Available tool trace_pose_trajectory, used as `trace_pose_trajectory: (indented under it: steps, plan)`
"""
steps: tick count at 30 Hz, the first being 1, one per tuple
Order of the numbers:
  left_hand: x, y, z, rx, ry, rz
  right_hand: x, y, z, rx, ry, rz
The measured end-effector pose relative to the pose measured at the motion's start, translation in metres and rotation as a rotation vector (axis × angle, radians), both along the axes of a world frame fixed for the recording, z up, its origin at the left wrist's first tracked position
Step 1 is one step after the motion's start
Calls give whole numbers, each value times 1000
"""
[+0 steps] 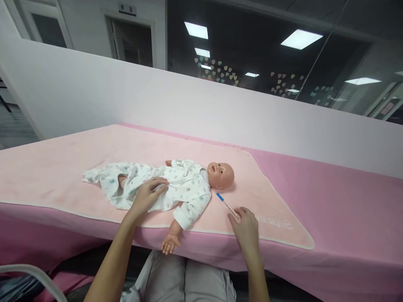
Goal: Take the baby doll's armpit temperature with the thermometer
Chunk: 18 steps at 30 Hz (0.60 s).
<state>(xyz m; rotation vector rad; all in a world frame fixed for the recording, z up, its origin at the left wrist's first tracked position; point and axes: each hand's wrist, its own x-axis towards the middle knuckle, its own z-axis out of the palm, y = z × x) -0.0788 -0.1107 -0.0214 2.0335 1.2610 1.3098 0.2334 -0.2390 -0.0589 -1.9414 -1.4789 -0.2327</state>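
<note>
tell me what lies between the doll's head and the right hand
The head view shows a thin blue-ended stick, held by the right hand, with pink mat around it.

A white-clothed baby doll (pixel 179 181) lies on its back, a slender blue-ended stick (pixel 225 202) slanting nearby.

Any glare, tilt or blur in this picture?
Head view: bright light panels stand out against dark glass; head view, the white wall looks tilted, falling rightward; head view, the doll looks fairly sharp; head view, the lettering on the blanket is hard to read.
</note>
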Motion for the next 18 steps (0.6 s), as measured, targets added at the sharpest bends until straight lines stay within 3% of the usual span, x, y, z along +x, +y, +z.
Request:
trace_pose_trajectory:
  steps: [4,11,15,18]
  plan:
    - [0,0,-1,5,-15,-5,9,-7,17,-88,93,-11]
    - [-1,2,-4,11,-42,-40,-1,3,63,95,304,-47]
    - [0,0,-3,-4,-55,-38,-13,30,67,66,285,24]
    - [0,0,-2,5,-53,-37,-22,48,60,-65,216,87]
